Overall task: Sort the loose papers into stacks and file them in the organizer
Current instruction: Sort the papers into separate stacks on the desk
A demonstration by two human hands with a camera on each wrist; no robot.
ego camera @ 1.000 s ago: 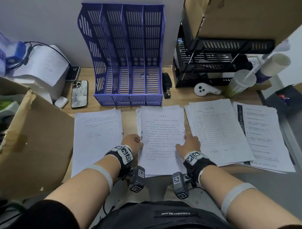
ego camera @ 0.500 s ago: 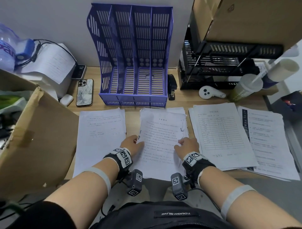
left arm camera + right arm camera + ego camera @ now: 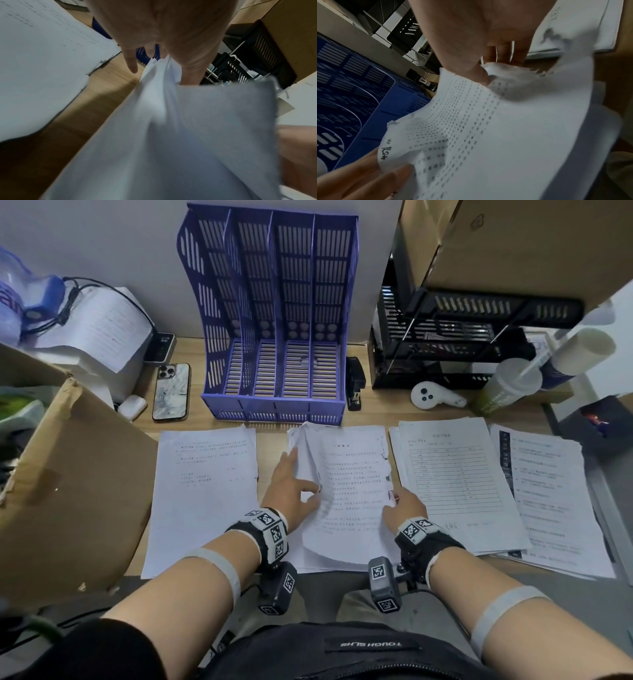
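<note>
Four paper stacks lie along the desk's front. My left hand (image 3: 297,487) grips the left edge of the middle stack (image 3: 349,494), thumb on top, and the sheets buckle upward there (image 3: 171,121). My right hand (image 3: 399,506) pinches the stack's right edge, thumb (image 3: 481,75) on the printed top sheet (image 3: 488,121). To the left lies a flat stack (image 3: 205,491); to the right, a form stack (image 3: 452,484) and a far-right stack (image 3: 555,501). The purple four-slot organizer (image 3: 274,309) stands empty behind them.
A cardboard box flap (image 3: 68,491) juts in at the left. A phone (image 3: 170,392), earbud case (image 3: 133,406) and printer (image 3: 99,337) sit back left. A stapler (image 3: 354,383), white remote (image 3: 433,398), drink cup (image 3: 507,386) and black tray rack (image 3: 462,337) sit back right.
Both hands have lifted and squeezed the middle stack's side edges, so it now bows up off the desk. My left fingers have reached further up its left edge.
</note>
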